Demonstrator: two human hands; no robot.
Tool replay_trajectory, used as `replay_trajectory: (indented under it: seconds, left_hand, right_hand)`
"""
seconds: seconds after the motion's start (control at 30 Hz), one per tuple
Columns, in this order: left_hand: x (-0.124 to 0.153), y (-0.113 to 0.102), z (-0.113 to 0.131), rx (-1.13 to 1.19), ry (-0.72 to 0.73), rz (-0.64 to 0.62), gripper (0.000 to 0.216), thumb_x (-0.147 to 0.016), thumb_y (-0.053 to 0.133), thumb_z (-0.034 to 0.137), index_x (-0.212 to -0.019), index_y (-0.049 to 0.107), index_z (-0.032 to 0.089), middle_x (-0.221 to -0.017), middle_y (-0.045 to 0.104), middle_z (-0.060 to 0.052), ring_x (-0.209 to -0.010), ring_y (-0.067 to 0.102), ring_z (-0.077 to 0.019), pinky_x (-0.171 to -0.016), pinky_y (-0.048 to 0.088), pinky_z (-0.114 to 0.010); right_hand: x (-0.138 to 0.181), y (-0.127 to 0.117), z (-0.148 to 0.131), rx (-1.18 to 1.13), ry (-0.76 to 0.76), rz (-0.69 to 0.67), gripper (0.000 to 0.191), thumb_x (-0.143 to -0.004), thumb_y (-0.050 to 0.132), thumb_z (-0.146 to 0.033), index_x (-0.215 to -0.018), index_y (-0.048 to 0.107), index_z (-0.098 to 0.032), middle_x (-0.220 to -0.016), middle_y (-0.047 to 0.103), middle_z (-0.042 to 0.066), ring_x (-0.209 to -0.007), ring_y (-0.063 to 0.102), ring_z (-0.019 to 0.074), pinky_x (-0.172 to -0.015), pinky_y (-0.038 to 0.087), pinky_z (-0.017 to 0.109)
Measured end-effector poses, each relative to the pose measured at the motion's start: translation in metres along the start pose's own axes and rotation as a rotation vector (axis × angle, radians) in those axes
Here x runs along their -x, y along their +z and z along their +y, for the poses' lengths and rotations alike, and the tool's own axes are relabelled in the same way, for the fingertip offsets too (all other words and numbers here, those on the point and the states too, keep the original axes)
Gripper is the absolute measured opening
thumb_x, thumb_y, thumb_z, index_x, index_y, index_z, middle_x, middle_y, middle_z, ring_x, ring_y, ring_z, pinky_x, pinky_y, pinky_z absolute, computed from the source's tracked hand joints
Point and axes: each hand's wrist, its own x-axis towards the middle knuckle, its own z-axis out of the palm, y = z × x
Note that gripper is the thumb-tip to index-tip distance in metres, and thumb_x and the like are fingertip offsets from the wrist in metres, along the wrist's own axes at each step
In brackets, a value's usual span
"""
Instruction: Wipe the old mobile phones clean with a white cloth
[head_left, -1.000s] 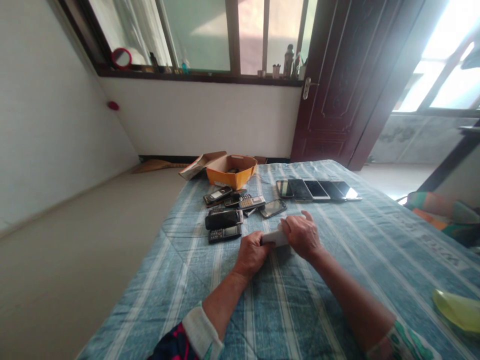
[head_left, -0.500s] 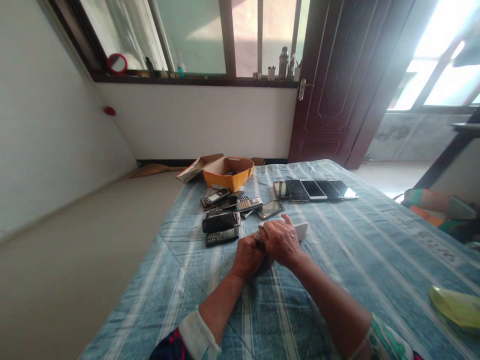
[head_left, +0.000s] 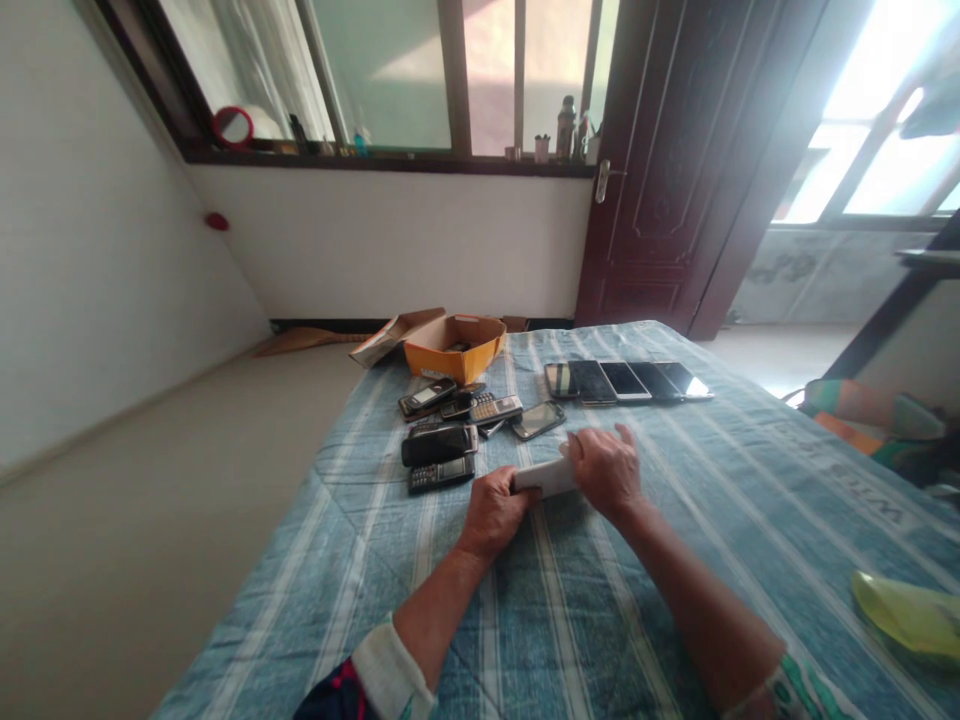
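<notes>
My left hand [head_left: 496, 512] is closed round the left end of a flat white phone [head_left: 546, 478], its thumb along the near edge. Bent over the phone's right end is my right hand [head_left: 606, 468], slightly blurred. A small whitish bit shows at its fingertips; I cannot make out what it is. Just left of my hands lie a black keypad phone [head_left: 441, 474] and a dark phone [head_left: 439, 444]. Behind them is a silver keypad phone [head_left: 496, 409] in a loose pile, with a touchscreen phone [head_left: 540, 420] to its right.
An orange cardboard box [head_left: 457, 352] with its lid [head_left: 390, 335] beside it stands at the far edge of the striped cloth [head_left: 420, 620]. Several smartphones [head_left: 626, 381] lie in a row at the back right. A yellow item [head_left: 907, 615] lies at the right.
My right hand has slid to the right along the white phone, uncovering its middle. My left hand keeps its hold in nearly the same place.
</notes>
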Motion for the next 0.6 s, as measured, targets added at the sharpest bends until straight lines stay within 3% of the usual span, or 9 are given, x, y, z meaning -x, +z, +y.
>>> replay_trajectory:
  seconds: [0.2,0.3,0.47,0.6]
  left_hand:
    - [0.002,-0.002,0.003,-0.010,0.029,-0.004,0.016,-0.070,0.060,0.026,-0.057,0.056,0.017,-0.056,0.051,0.006,-0.057,0.046,-0.0110,-0.057,0.036,-0.022]
    - [0.002,-0.002,0.002,-0.017,0.023,0.003,0.015,-0.067,0.063,0.027,-0.057,0.056,0.017,-0.056,0.049,0.006,-0.057,0.045,-0.0110,-0.056,0.035,-0.022]
    - [0.000,-0.001,-0.003,-0.016,0.002,0.001,0.012,-0.066,0.065,0.028,-0.061,0.060,0.017,-0.056,0.050,0.006,-0.057,0.046,-0.0117,-0.054,0.034,-0.022]
    - [-0.001,-0.001,-0.002,-0.009,0.007,-0.004,0.014,-0.066,0.065,0.029,-0.061,0.060,0.017,-0.057,0.051,0.005,-0.057,0.047,-0.0120,-0.054,0.035,-0.022]
  right_hand:
    - [0.004,-0.001,-0.047,-0.126,-0.176,-0.004,0.032,-0.094,0.045,-0.028,-0.065,0.057,-0.021,-0.061,0.061,0.000,-0.061,0.052,0.0155,-0.098,0.028,0.038]
    - [0.004,0.000,-0.035,-0.127,-0.170,-0.006,0.033,-0.094,0.044,-0.029,-0.064,0.056,-0.021,-0.060,0.060,-0.001,-0.060,0.052,0.0143,-0.099,0.026,0.037]
    - [0.002,0.000,0.008,-0.044,-0.050,-0.014,0.035,-0.094,0.043,-0.028,-0.063,0.056,-0.020,-0.058,0.061,0.000,-0.058,0.052,0.0141,-0.098,0.026,0.037]
    - [0.002,0.001,0.007,-0.029,-0.020,-0.006,0.035,-0.094,0.044,-0.028,-0.063,0.057,-0.020,-0.059,0.062,0.001,-0.060,0.054,0.0154,-0.098,0.026,0.038]
